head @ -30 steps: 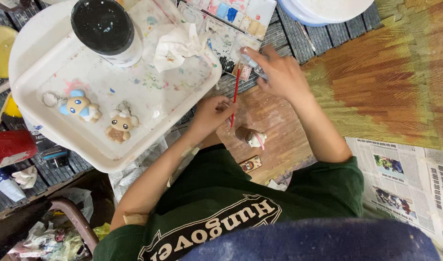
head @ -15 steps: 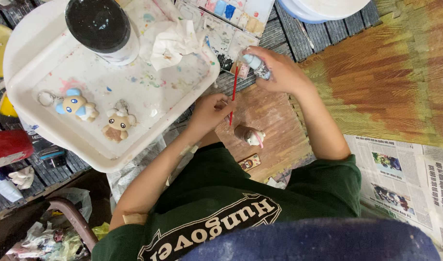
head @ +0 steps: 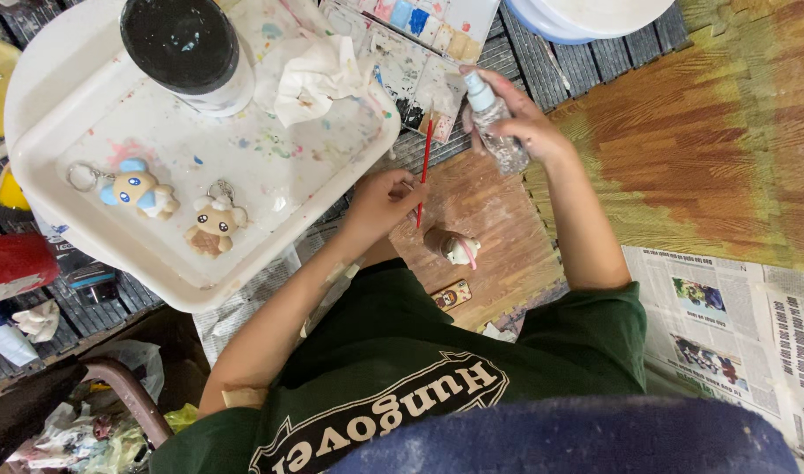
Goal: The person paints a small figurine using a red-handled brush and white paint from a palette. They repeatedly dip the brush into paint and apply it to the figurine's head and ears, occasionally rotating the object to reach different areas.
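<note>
1. small figurine (head: 450, 247) lies on the floor mat near the body, untouched.
2. left hand (head: 380, 204), fingers pinched on a red brush (head: 424, 171), tip up.
3. right hand (head: 529, 132), fingers wrapped round a spray bottle (head: 494, 118) beside the palette (head: 419, 53).
4. step looks like wetting paints; spraying calls for aiming the nozzle at the palette.
5. a second ago that hand showed no bottle.

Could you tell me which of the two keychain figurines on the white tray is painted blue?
The blue keychain figurine, nearer the tray's outer edge; the brown keychain figurine beside it has no blue.
</note>
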